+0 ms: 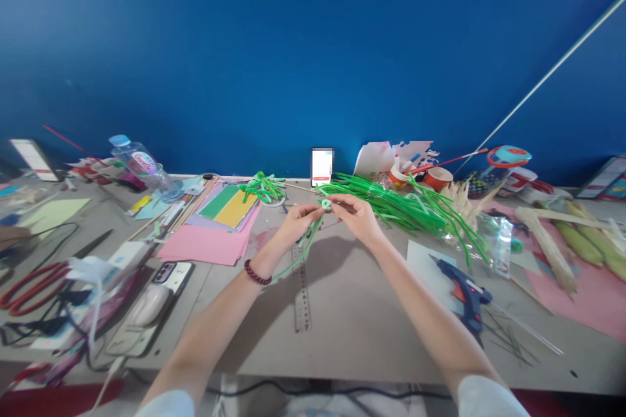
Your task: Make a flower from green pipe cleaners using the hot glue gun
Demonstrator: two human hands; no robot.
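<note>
Between my two hands, at the middle of the table, is a pale green pipe cleaner [326, 205] wound into a small coil. My left hand [298, 221], with a dark red bead bracelet on the wrist, pinches the coil's left side. Its long tail hangs down past that wrist. On the coil's other side, the thumb and fingers of my right hand [356, 214] are closed on it. A clear ruler [302, 296] lies flat beneath the hands. Just beyond my right hand lies a large bundle of bright green pipe cleaners [391, 203].
A glue gun [462, 290] rests on white paper at the right. Pink paper sheets [203, 245] lie left, with a small bowl of twisted green pipe cleaners [267, 189] behind. A lit phone [321, 166] leans on the blue wall. Scissors [34, 287] and a plastic bottle [141, 159] are further left.
</note>
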